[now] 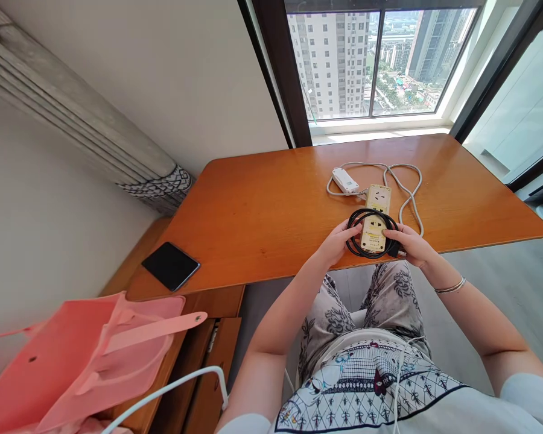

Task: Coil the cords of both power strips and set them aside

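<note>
Between my two hands is a coiled black cable (pixel 353 246), held by its loops over the near part of a power strip (pixel 380 196). My left hand (pixel 339 242) grips the left side of the coil, thumb on top. Fingers of my right hand (pixel 411 242) close round the coil's right side, near a black plug (pixel 394 248). The cream-coloured strip lies on the wooden table (pixel 262 211) close to its front edge. From it a white cord (pixel 419 187) loops over the tabletop, and a white plug (pixel 345 180) rests beyond the strip to the left.
A dark-screened phone or tablet (pixel 171 266) lies at the table's left end. Below it sits an open pink bag (pixel 131 337) beside a wooden drawer unit (pixel 212 361). A white bent tube (pixel 176 386) rises at the lower left. Behind the table is a window (pixel 344 66).
</note>
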A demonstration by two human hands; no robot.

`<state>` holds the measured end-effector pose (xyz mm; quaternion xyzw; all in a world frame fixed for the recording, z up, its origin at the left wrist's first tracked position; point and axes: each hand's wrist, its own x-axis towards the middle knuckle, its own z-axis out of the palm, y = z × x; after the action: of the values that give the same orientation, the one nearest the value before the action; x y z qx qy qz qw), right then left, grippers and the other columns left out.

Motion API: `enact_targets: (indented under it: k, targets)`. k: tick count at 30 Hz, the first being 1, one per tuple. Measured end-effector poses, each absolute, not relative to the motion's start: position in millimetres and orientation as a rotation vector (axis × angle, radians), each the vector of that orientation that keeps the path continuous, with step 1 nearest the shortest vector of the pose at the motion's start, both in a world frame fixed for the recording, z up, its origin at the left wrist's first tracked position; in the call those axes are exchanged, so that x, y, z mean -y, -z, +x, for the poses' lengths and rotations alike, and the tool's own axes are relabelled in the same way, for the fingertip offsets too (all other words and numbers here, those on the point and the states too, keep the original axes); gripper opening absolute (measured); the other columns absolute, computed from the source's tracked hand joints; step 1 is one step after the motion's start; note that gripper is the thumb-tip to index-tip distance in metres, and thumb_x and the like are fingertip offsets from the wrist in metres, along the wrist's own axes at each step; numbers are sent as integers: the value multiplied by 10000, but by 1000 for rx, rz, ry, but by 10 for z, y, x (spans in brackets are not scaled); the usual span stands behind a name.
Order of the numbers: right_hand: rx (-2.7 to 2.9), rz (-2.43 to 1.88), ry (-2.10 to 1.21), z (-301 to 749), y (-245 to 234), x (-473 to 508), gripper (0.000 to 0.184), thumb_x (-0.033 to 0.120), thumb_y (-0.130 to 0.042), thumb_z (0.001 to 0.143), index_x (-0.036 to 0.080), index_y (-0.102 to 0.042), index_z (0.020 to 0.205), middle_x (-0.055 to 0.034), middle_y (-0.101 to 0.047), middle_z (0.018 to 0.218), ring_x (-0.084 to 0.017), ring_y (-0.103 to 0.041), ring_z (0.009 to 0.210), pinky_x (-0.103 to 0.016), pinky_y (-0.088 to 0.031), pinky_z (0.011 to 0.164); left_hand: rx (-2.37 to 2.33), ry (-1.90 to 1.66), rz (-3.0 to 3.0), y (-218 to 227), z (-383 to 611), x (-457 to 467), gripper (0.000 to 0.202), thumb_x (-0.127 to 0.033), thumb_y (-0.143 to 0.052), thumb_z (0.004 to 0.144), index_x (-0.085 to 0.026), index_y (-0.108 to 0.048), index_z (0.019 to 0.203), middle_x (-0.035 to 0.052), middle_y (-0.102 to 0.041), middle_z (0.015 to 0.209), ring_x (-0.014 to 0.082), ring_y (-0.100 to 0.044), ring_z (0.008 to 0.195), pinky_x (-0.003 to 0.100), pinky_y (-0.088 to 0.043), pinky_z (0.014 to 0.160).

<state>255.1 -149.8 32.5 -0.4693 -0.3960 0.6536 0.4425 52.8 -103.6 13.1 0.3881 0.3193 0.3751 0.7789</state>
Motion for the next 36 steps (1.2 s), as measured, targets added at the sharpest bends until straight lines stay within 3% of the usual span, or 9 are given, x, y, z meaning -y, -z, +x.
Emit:
enact_targets:
  k: [4, 10, 13, 16, 24, 31, 36]
  targets:
    - [1030, -1180, -1657, 2580, -329, 1472, 526, 561, -932, 612, 222, -788, 989, -64, -824, 1000, -233, -789, 904, -307, -651, 800, -710, -826, 977, -36, 514, 1017, 544, -480, -860, 692, -141, -701, 1087, 84, -778, 1016, 217, -718, 879, 349, -576, 824]
    - [1036, -1243, -1540, 2540, -231, 1427, 456, 463, -905, 647, 216, -770, 1004, -37, -822, 998, -239, -777, 932, -352, -634, 883, -825, -979, 1469, 29, 459, 1021, 594, -225, -642, 826, -189, -552, 1412, 103, -711, 1327, 273, -647, 1253, 457, -509, 1105]
    - [1057, -1234, -1567, 2536, -187, 1427, 411, 427, -890, 662, 218, -759, 991, -28, -820, 995, -238, -777, 922, -367, -631, 896, -817, -961, 1660, 11, 395, 992, 540, -161, -531, 836, -173, -587, 1373, 102, -674, 1403, 262, -601, 1333, 457, -435, 1195]
    - [1053, -1190, -1644, 2536, -178, 1444, 434, 424, -901, 659, 229, -752, 1016, -19, -819, 1007, -235, -778, 952, -365, -627, 924, -740, -868, 1694, -37, 323, 958, 531, -146, -499, 824, -157, -611, 1343, 99, -691, 1383, 260, -626, 1303, 441, -463, 1175]
    - [1064, -1108, -1598, 2511, -257, 1417, 569, 503, -946, 616, 235, -706, 1057, -48, -785, 1185, -255, -751, 1068, -409, -616, 984, -782, -881, 1740, -67, 302, 984, 579, -182, -505, 867, -163, -554, 1443, 101, -652, 1449, 254, -594, 1354, 417, -449, 1192]
    - [1056, -1161, -1495, 2490, -177, 1390, 598, 538, -928, 616, 234, -680, 1067, -41, -797, 1126, -267, -759, 1019, -438, -626, 957, -690, -864, 1551, -10, 340, 1049, 677, -324, -630, 900, -205, -433, 1536, 117, -571, 1530, 286, -547, 1409, 476, -400, 1229]
    - [1061, -1149, -1469, 2464, -210, 1402, 573, 522, -919, 623, 234, -678, 1056, -40, -801, 1110, -279, -756, 1041, -455, -619, 979, -659, -831, 1323, 3, 360, 1142, 945, -463, -854, 752, -204, -397, 1538, 185, -581, 1490, 347, -575, 1376, 506, -514, 1116]
